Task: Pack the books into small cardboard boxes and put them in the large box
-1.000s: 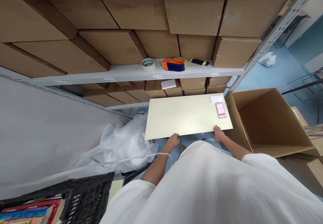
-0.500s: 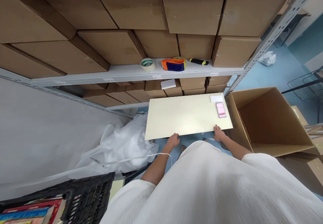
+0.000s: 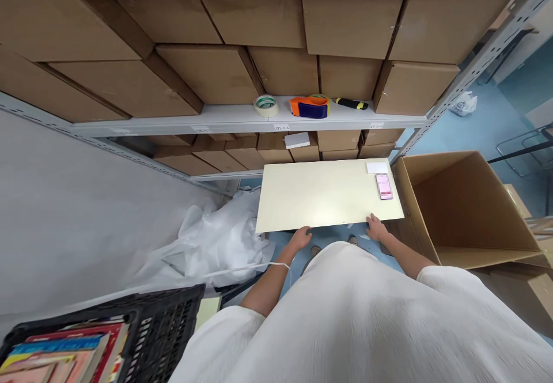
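Observation:
A flat cream board lies in front of me, its near edge towards my body. At that edge, left of the middle, my left hand has its fingers curled against the rim; the part under the board is hidden. My right hand holds the same edge further right, with fingertips over the top face. On the board's right end are a white label and a blurred pink paper.
Cardboard boxes fill the metal shelf, along with a tape roll, an orange-and-blue tape dispenser and a yellow-black cutter. An open carton stands right. Left are white plastic sheeting and a black crate of books.
The view has shifted slightly, so the shelf and the board appear further right. Both hands stay at the board's near edge, and the left hand sits marginally lower against it.

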A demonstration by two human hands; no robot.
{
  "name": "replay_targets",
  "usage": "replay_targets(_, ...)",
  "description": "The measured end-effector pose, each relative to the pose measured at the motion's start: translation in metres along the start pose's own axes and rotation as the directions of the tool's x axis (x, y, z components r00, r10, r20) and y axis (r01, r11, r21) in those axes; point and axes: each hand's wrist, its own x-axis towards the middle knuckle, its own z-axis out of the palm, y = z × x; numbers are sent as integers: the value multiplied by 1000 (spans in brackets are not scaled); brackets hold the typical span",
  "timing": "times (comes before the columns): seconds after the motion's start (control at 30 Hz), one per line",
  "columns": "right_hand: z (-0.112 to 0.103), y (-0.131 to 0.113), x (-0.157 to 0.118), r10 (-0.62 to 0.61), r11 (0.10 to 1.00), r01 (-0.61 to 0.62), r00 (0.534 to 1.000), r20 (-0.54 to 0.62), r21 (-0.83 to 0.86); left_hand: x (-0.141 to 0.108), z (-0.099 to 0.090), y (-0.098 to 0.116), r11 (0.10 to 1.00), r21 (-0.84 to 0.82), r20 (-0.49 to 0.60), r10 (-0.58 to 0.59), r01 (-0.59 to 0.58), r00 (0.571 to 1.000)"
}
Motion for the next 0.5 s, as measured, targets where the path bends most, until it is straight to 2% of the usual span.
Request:
replay_targets(0.13,9,-29,-6,-34,999,34,998,-45,-3,-10,1,-11,997,-67,-24,29,-30,999)
replay_targets(0.27,10,-57,-4,-92,996,92,991,-101,-8,-18,-3,-18,985,-151,-71,78,-88,994)
replay_targets(0.5,-12,-92,12,-271,962,264,948,-166,-63,-39,-7,-12,965,-243,-179,56,-99,982)
